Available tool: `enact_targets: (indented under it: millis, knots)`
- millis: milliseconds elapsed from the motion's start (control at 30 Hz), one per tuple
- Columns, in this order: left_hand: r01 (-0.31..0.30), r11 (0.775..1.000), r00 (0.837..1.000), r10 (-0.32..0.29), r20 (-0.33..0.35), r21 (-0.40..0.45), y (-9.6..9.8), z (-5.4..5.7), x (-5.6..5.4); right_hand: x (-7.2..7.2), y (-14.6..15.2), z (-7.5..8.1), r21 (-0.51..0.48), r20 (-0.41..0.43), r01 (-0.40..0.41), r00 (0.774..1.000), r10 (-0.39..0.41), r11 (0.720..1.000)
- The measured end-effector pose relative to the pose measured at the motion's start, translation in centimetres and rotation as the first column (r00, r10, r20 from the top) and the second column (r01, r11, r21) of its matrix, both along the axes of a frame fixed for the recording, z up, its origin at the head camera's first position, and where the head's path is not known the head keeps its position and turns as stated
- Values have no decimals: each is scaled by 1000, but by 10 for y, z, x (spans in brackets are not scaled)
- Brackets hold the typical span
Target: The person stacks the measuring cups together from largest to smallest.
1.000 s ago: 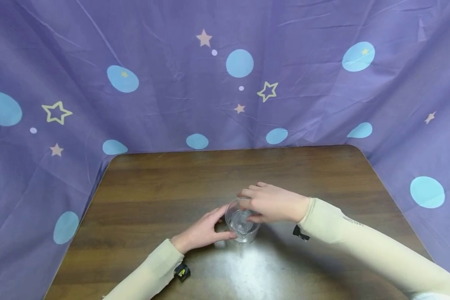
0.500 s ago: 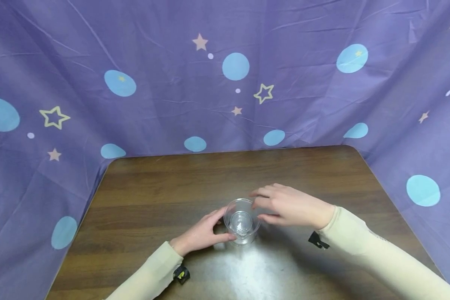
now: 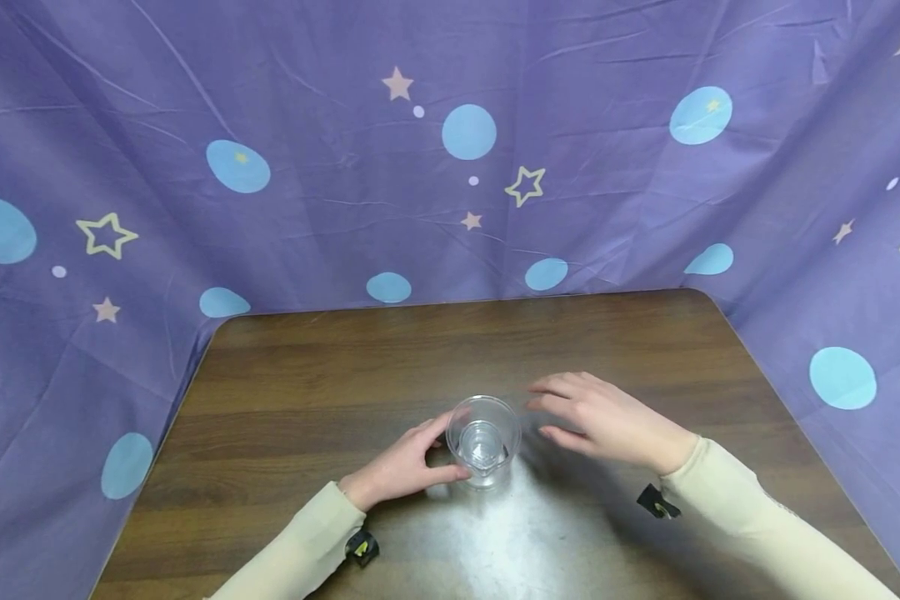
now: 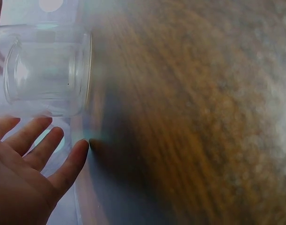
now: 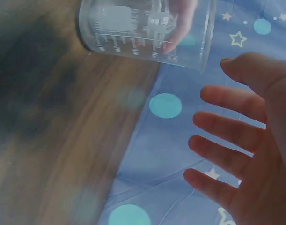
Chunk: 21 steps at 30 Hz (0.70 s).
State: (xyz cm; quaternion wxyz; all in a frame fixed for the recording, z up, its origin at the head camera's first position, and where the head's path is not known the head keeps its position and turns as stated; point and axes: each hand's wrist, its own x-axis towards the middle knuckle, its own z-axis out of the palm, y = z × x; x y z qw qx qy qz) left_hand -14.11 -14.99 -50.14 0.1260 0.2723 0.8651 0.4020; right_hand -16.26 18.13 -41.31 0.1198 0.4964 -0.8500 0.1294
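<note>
A clear glass beaker (image 5: pixel 126 47) with white graduation marks stands upright on the table. Inside it sits a smaller clear glass vessel (image 4: pixel 40 75), seen through the wall in the left wrist view. My left hand (image 3: pixel 408 464) holds the beaker from its left side, the thumb on the near side and the fingers reaching round the far side. To the right of the beaker hovers my right hand (image 3: pixel 603 419), apart from the glass. Its fingers are spread and relaxed with nothing between them, and its palm faces the beaker.
The brown wood-grain table (image 3: pixel 330 358) has rounded far corners. Beyond its back and side edges hangs a purple curtain (image 3: pixel 345 183) with stars and blue dots. A bright glare lies on the tabletop in front of the beaker.
My right hand has come out from over the beaker's mouth and moved away to the right. The left hand stays at the beaker, which has not moved. The head view has shifted slightly.
</note>
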Motion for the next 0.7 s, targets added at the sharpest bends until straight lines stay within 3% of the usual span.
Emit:
enact_targets:
  millis: [367,700]
  knots:
    - [11,1000,1000,-11,2,-2,0,1,-1,7,9,-18,-128,-51,90,994,-97,988]
    - [10,1000,1000,-10,9,-9,0,-1,-2,13,7,-35,-172,-60,227,969,-241,959]
